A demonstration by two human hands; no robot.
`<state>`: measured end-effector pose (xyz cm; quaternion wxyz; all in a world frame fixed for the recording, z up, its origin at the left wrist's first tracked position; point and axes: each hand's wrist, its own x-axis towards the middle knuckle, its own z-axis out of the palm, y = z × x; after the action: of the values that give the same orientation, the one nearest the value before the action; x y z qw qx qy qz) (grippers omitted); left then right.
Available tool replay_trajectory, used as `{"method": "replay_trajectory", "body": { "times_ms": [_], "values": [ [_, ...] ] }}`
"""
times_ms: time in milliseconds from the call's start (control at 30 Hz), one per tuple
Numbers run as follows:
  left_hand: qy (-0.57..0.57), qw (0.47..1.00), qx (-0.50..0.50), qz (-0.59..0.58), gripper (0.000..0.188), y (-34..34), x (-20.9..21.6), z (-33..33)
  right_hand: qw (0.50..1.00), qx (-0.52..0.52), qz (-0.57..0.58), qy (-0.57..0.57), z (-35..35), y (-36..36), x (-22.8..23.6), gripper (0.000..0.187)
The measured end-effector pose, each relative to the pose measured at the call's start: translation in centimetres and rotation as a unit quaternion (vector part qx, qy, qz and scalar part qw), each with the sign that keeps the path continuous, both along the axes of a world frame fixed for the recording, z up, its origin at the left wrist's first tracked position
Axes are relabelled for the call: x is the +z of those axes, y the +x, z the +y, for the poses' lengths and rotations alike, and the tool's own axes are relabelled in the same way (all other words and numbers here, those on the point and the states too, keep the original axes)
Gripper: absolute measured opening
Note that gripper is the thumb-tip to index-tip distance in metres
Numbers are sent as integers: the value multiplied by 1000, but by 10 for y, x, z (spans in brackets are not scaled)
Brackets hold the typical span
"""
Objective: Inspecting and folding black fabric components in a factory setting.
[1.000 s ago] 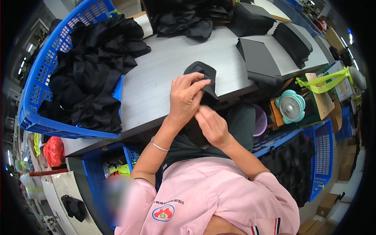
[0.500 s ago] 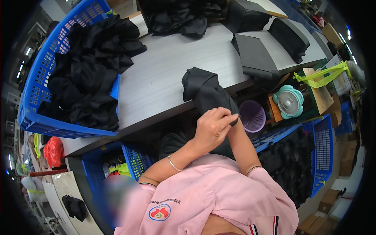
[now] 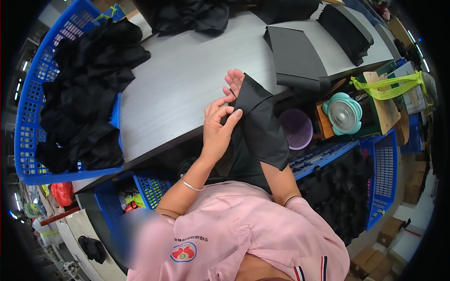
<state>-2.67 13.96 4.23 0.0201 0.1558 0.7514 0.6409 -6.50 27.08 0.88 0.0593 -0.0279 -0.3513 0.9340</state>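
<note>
A black cloth sleeve-like piece (image 3: 262, 124) is drawn over my right forearm, its near edge below the elbow bend and its far end around my hand. From that far end the fingers of my right hand (image 3: 234, 80) stick out, stretched and slightly apart; the cloth hides the palm. My left hand (image 3: 218, 127), with a bangle at the wrist, pinches the cloth's left edge between thumb and fingers, beside my right hand. Both hands are over the front edge of the grey table (image 3: 183, 89).
A blue basket (image 3: 70, 176) heaped with black cloth (image 3: 84, 103) stands at the left. Folded black stacks (image 3: 300, 56) lie at the table's far right. To the right are a purple bin (image 3: 296, 130), a teal fan (image 3: 344, 114) and another blue basket (image 3: 382, 173) holding black pieces.
The cloth has slid down my right forearm, and my right fingers now show beyond its far end. My left hand has moved from my forearm up to the cloth's far left edge.
</note>
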Motion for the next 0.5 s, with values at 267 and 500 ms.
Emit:
{"method": "replay_trajectory", "body": {
  "times_ms": [267, 500],
  "values": [
    [47, 998, -23, -40, 11, -53, 4, 23, 929, 10, 77, 362, 52, 49, 15, 40],
    [-10, 958, 206, 198, 53, -13, 20, 50, 866, -69, 165, 466, 53, 26, 25, 29]
  ]
}}
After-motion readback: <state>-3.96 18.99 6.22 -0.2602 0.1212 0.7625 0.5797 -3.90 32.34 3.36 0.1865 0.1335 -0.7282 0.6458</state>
